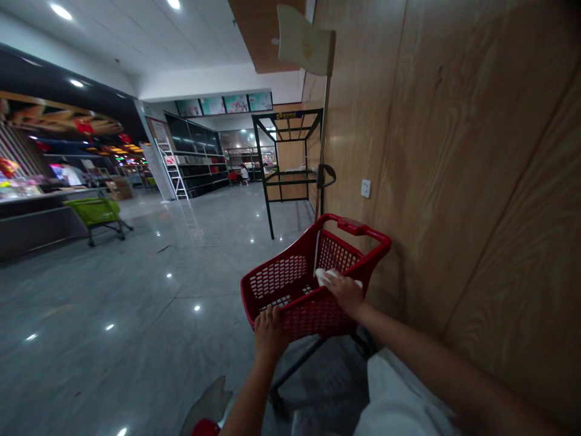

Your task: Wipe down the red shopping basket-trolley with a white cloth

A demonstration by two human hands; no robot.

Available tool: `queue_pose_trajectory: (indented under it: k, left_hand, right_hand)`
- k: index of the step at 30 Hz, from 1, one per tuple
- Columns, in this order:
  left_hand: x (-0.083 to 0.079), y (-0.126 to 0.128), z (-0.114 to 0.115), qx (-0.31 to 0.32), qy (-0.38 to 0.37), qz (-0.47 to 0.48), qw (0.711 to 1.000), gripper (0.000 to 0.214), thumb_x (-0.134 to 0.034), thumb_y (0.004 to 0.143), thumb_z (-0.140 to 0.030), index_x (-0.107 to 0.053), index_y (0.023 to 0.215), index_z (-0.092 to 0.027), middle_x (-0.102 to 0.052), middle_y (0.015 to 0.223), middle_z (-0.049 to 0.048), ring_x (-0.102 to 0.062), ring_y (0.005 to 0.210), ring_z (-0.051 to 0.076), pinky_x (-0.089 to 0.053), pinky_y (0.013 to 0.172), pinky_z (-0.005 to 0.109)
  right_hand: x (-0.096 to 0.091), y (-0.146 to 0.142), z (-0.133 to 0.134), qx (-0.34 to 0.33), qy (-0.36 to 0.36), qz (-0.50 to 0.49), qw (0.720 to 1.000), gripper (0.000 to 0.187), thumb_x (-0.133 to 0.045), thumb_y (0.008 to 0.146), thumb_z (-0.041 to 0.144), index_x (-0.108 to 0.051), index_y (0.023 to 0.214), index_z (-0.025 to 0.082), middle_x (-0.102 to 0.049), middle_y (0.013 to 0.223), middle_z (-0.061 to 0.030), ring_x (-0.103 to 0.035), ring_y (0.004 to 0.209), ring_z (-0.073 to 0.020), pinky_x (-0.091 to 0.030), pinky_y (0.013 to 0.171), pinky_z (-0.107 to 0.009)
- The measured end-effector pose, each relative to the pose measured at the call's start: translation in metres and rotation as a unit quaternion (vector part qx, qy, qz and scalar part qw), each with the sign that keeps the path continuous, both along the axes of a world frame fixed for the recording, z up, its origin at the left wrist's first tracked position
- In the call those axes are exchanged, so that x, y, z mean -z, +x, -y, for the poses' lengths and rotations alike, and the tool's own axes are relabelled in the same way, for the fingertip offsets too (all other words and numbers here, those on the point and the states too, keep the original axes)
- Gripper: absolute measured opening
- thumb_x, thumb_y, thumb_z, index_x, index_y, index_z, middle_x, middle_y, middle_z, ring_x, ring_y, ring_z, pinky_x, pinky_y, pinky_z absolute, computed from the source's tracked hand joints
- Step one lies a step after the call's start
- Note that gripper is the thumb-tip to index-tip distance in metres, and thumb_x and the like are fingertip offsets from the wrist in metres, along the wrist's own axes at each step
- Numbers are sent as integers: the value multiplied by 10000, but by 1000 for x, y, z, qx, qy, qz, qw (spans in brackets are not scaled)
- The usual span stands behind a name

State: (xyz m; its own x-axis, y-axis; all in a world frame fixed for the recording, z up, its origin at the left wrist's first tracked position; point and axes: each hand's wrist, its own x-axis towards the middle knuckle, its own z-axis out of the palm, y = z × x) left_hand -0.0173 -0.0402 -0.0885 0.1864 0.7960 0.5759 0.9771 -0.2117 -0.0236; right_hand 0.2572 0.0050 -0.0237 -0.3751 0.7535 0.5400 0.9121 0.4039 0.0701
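Observation:
A red plastic shopping cart basket [290, 284] stands beside a wooden wall, its handle at the far end. My left hand [269, 332] grips the basket's near rim with fingers curled over the edge. My right hand [345, 293] rests on the basket's right rim, pressing a white cloth [325, 275] against it. A thin pole with a pale flag [305, 43] rises from the cart.
The wooden wall [454, 181] with a white socket [365, 188] runs along the right. A black metal rack [290, 172] stands ahead. A green cart [96, 213] sits far left by a counter. A ladder [175, 172] and dark shelves stand at the back. The grey floor is glossy.

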Motion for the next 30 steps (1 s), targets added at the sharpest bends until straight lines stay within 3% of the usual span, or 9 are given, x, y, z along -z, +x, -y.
queue_pose_trajectory:
  k: [3,5,11,14,18,23,25,27,30]
  left_hand:
    - [-2,10,0,-17,-6,14,1000,521,-578,676,-229,-526,1179,-105,-548,1168,165,-479,1030,285,-359,926,435]
    - [-2,18,-1,-22,-5,13,1000,543,-586,661,-244,-524,1178,-91,-542,1170,177,-469,1031,296,-351,930,451]
    - [2,26,-2,-32,9,2,999,518,-573,709,-262,-523,1192,-80,-528,1200,198,-475,1042,305,-344,934,455]
    - [-1,19,1,-27,-8,-1,1000,444,-538,757,-231,-529,1191,-133,-543,1198,163,-492,1041,276,-354,927,425]
    - [-5,8,8,-17,-30,-9,999,418,-526,768,-196,-536,1183,-153,-558,1202,138,-507,1040,257,-371,907,396]
    - [3,11,9,-33,2,-2,999,437,-540,740,-177,-552,1171,-113,-568,1185,163,-511,1037,277,-364,925,417]
    - [5,17,8,-34,10,6,999,440,-547,734,-193,-555,1164,-104,-567,1169,168,-508,1024,279,-360,927,424]
    - [5,24,6,-40,17,15,999,449,-549,727,-205,-552,1162,-96,-566,1146,172,-504,1006,282,-361,918,435]
    - [5,33,5,-50,33,23,998,446,-548,717,-208,-552,1146,-89,-564,1125,173,-492,998,288,-361,909,447]
  right_hand:
    - [-12,31,-3,49,4,-4,999,538,-364,865,4,-543,1312,246,-510,1400,-25,-423,1302,-211,-469,999,-367]
    - [-3,19,1,55,8,-35,998,531,-360,869,0,-538,1321,211,-505,1403,-52,-371,1342,-213,-417,1061,-383]
    - [55,-115,25,-24,-16,-119,993,514,-386,873,25,-520,1346,177,-470,1432,-80,-347,1364,-238,-380,1099,-412]
    - [61,-149,35,-67,-34,-116,990,490,-416,891,67,-506,1359,183,-475,1429,-76,-361,1359,-236,-411,1074,-399]
    - [35,-93,33,-118,-35,-15,992,540,-425,888,54,-481,1369,293,-472,1434,-13,-382,1348,-214,-494,967,-364]
    - [-16,49,12,35,-20,23,999,565,-381,864,-2,-523,1331,284,-484,1425,-23,-414,1320,-197,-485,951,-346]
    - [-28,80,6,101,-1,9,995,578,-370,835,-30,-555,1306,250,-512,1400,-44,-403,1325,-221,-468,975,-373]
    - [-28,81,2,123,12,-11,992,571,-372,811,-43,-589,1272,215,-545,1361,-67,-392,1331,-232,-435,1021,-394]
    - [-5,27,6,62,15,-44,997,534,-393,817,-24,-602,1257,194,-570,1328,-69,-396,1324,-219,-381,1085,-391]
